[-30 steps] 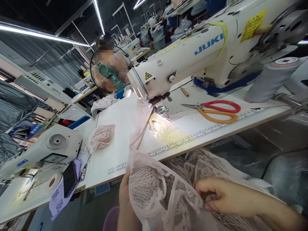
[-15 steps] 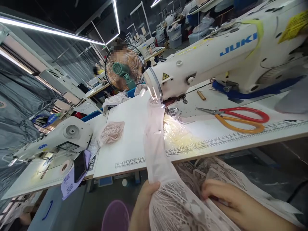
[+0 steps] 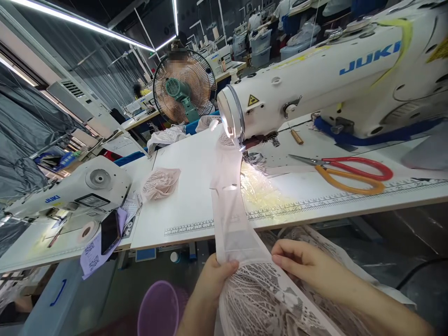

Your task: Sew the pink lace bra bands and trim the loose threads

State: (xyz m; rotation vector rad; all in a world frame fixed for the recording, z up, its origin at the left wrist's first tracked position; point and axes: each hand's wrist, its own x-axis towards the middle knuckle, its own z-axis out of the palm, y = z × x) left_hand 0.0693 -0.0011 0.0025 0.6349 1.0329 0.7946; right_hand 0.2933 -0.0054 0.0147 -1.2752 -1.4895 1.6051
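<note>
Seen from my remote seat through the head camera, my left hand [image 3: 214, 283] grips a pale pink lace garment [image 3: 257, 301], thumb on top, while my right hand [image 3: 304, 262] pinches its right edge between thumb and fingers. The garment hangs at the front of a white table [image 3: 191, 200], its plain band running up to the sewing machine [image 3: 301, 81]; scissors [image 3: 362, 182] with red and orange handles lie right of the band.

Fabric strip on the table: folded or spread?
Spread out: the fabric strip runs wide and fairly smooth from sewing machine to left hand.
</note>
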